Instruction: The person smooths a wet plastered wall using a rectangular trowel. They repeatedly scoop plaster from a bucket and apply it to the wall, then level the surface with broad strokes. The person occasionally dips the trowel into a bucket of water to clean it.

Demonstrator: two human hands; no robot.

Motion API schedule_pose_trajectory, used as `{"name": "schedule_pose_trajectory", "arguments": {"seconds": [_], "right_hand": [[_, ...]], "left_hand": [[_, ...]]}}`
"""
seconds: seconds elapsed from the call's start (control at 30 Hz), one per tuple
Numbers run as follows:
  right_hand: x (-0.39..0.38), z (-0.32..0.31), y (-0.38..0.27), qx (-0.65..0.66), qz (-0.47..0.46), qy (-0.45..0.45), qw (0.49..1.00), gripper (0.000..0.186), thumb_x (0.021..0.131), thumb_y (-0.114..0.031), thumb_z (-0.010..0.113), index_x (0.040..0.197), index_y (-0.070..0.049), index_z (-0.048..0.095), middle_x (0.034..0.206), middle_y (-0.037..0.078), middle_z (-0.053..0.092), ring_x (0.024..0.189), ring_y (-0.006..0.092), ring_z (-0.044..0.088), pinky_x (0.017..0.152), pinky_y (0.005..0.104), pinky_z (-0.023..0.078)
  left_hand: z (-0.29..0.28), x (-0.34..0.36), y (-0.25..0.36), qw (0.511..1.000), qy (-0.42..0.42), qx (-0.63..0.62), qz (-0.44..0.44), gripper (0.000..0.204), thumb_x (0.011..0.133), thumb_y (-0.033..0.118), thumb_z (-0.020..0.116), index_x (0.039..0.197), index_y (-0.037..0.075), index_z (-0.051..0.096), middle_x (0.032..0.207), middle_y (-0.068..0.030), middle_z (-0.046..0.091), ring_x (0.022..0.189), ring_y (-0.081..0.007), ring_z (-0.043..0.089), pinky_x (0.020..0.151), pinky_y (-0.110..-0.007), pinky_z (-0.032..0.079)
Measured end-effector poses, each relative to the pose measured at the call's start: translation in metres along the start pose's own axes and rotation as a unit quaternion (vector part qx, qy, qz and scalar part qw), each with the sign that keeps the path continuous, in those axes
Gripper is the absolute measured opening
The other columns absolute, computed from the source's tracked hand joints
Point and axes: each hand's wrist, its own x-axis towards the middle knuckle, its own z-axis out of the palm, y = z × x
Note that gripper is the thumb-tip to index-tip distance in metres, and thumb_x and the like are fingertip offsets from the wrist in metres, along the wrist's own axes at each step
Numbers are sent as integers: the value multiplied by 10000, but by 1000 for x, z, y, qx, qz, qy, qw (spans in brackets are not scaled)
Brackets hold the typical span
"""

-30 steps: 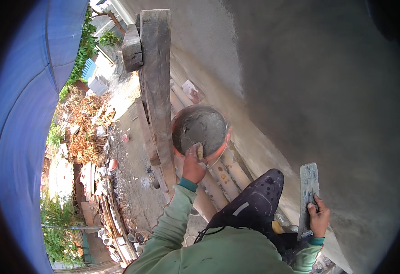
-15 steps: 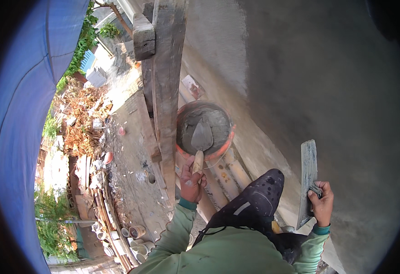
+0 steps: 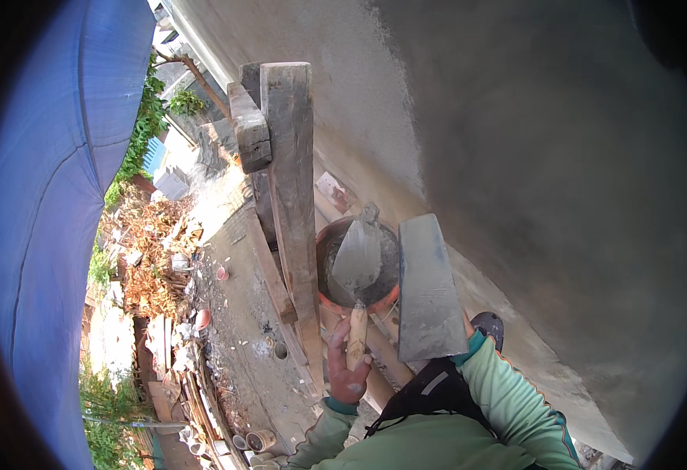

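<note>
My left hand (image 3: pixel 346 370) grips the wooden handle of a trowel (image 3: pixel 357 258). Its pointed blade carries grey mortar and is raised over an orange-rimmed pan of mortar (image 3: pixel 387 298). Just right of the blade, a flat grey plastering float (image 3: pixel 430 290) is held level next to the pan. My right hand (image 3: pixel 466 323) holds it from beneath and is almost wholly hidden by it. Only a bit of the hand and the green sleeve show at the float's near corner.
A grey plastered wall (image 3: pixel 563 157) fills the right side. An upright timber scaffold post (image 3: pixel 292 196) stands left of the pan, with planks under it. Far below lie rubble and debris (image 3: pixel 163 266). A blue tarp (image 3: pixel 54 204) hangs at the left.
My left hand has lifted the trowel out of the pan with mortar on its blade. My right hand has swung the float from the right side in next to the trowel.
</note>
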Motion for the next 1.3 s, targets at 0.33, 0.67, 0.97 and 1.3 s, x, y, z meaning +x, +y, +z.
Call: {"name": "schedule_pose_trajectory", "arguments": {"seconds": [0.33, 0.67, 0.97, 1.3], "right_hand": [[3, 13, 52, 73, 67, -69, 993, 408, 1148, -305, 548, 1382, 11, 658, 1213, 142, 763, 1067, 235, 757, 910, 379, 633], [-68, -50, 9, 134, -118, 9, 984, 434, 1150, -338, 545, 1397, 5, 645, 1228, 148, 757, 1092, 236, 750, 932, 381, 631], [-314, -114, -92, 207, -596, 59, 774, 459, 1152, -369, 541, 1411, -1, 633, 1243, 154, 752, 1114, 237, 744, 952, 382, 628], [-447, -95, -208, -285, -723, 570, 265, 311, 1078, -369, 713, 1030, -68, 652, 795, -14, 701, 603, 181, 674, 546, 359, 516]], "left_hand": [[-28, 14, -25, 857, -31, 406, 315, 751, 864, -30, 710, 1563, -15, 433, 1423, -366, 577, 1219, -565, 629, 965, -586, 560], [-12, 31, -44, 880, -92, 410, 222, 712, 913, -39, 604, 1598, -47, 413, 1521, -366, 505, 1374, -564, 550, 1130, -591, 486], [-70, 106, -118, 726, -294, 543, 304, 722, 937, 464, 715, 1475, -5, 602, 1428, -241, 655, 1112, -453, 657, 958, -542, 540], [53, 107, 22, 723, -307, 605, 128, 717, 941, 525, 722, 1442, 20, 633, 1349, -267, 696, 1204, -479, 669, 1018, -597, 534]]}}
